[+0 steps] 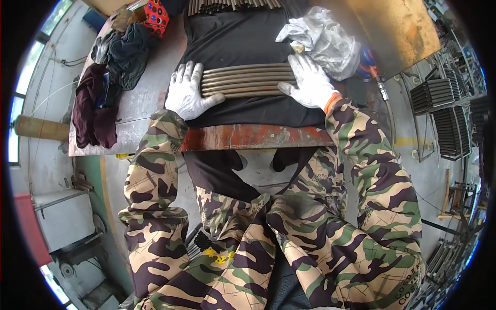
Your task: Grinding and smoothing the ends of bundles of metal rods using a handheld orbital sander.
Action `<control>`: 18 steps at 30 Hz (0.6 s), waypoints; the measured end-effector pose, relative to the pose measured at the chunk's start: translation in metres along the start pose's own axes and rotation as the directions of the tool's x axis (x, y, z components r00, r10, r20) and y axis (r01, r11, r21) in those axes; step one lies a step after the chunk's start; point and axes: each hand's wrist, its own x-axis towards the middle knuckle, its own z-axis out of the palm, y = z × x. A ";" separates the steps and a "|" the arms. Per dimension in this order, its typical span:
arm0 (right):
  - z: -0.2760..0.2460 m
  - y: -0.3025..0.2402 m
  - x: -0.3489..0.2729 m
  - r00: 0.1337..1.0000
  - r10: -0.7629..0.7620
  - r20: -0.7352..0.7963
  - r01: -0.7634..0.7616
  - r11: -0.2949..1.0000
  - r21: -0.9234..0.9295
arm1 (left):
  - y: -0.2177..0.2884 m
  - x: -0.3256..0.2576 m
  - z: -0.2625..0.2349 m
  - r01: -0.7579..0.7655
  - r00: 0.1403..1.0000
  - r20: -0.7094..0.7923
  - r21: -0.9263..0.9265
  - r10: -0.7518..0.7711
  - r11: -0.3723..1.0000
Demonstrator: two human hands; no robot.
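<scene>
Left hand (190, 94): white knit glove, fingers slightly apart, thumb spread; set against the left ends of the metal rods.
Right hand (311, 85): matching glove, orange cuff; fingers spread over the right ends, thumb at the near rod.
Metal rods (247, 80): one row side by side, parallel to the bench's (258, 137) near edge; hollow or solid, cannot tell.
Black cloth (240, 44): beneath the row, rucked.
Silver plastic bag (333, 44): crumpled, just beyond the right hand.
Second rod stack (232, 6): toward the far edge.
Maroon cloth (93, 111): at the left edge.
Risk: uneven end pressure could skew the row; a cloth ruck might set rods rolling.
</scene>
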 end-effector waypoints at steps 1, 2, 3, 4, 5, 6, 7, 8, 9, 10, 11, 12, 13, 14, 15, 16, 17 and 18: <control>-0.001 -0.002 0.001 1.000 -0.001 0.000 0.001 1.000 0.000 | -0.001 -0.001 0.000 0.001 1.000 0.000 0.000 -0.001 1.000; -0.001 -0.004 0.002 1.000 -0.005 0.008 0.005 1.000 0.003 | -0.001 -0.002 0.000 0.014 1.000 0.000 -0.008 -0.014 1.000; -0.002 -0.005 0.002 1.000 -0.008 0.016 0.008 1.000 0.007 | -0.001 -0.004 0.000 0.027 1.000 0.000 -0.017 -0.027 0.999; -0.003 -0.002 -0.003 1.000 -0.017 -0.020 0.017 1.000 0.020 | -0.002 -0.001 0.004 0.017 1.000 -0.014 -0.024 -0.017 1.000; 0.001 0.000 -0.013 1.000 -0.020 -0.015 0.020 1.000 0.016 | -0.002 -0.002 0.003 0.021 1.000 -0.013 -0.030 -0.021 0.999; 0.006 0.004 -0.026 0.999 -0.020 -0.033 0.020 1.000 -0.024 | -0.004 -0.004 0.003 0.023 1.000 -0.018 -0.026 -0.024 0.999; 0.005 0.008 -0.036 0.998 -0.032 -0.051 0.029 0.998 -0.062 | -0.003 -0.007 -0.003 0.035 0.999 -0.023 -0.019 -0.036 0.999; -0.005 0.013 -0.046 0.999 -0.023 -0.044 0.021 0.998 -0.056 | -0.002 -0.004 -0.008 0.025 0.999 -0.030 -0.037 -0.027 0.999; 0.000 0.023 -0.059 0.995 -0.040 -0.087 0.033 0.996 -0.082 | 0.001 -0.005 -0.011 0.022 0.999 -0.041 -0.037 -0.024 0.999; 0.002 0.025 -0.064 0.994 -0.046 -0.096 0.038 0.996 -0.081 | 0.000 -0.006 -0.011 0.030 0.999 -0.029 -0.022 -0.030 0.999; 0.003 0.025 -0.067 0.993 -0.053 -0.107 0.044 0.996 -0.079 | -0.001 -0.008 -0.013 0.038 0.999 -0.017 -0.005 -0.038 0.999; 0.005 0.025 -0.072 0.992 -0.057 -0.111 0.049 0.996 -0.074 | 0.000 -0.015 -0.014 0.043 0.999 -0.022 0.031 -0.042 0.999; 0.007 0.029 -0.077 0.991 -0.061 -0.115 0.053 0.996 -0.077 | 0.007 -0.019 -0.013 0.039 0.999 -0.031 0.064 -0.037 0.997; 0.006 0.031 -0.083 0.991 -0.066 -0.115 0.057 0.995 -0.084 | 0.015 -0.024 -0.015 -0.001 0.995 -0.098 0.051 0.006 0.999; 0.004 0.033 -0.086 0.991 -0.063 -0.116 0.053 0.995 -0.086 | 0.023 -0.032 -0.019 -0.069 0.978 -0.197 0.034 0.075 0.997; -0.002 0.034 -0.094 0.990 -0.043 -0.138 0.034 0.997 -0.071 | 0.031 -0.041 -0.023 -0.133 0.967 -0.228 -0.073 0.113 0.988; -0.002 0.031 -0.099 0.987 -0.031 -0.156 0.025 0.999 -0.041 | 0.036 -0.056 -0.029 -0.185 0.958 -0.249 -0.170 0.140 0.968; 0.000 0.033 -0.104 0.982 -0.043 -0.182 0.040 0.999 -0.016 | 0.040 -0.069 -0.038 -0.181 0.971 -0.193 -0.199 0.143 0.963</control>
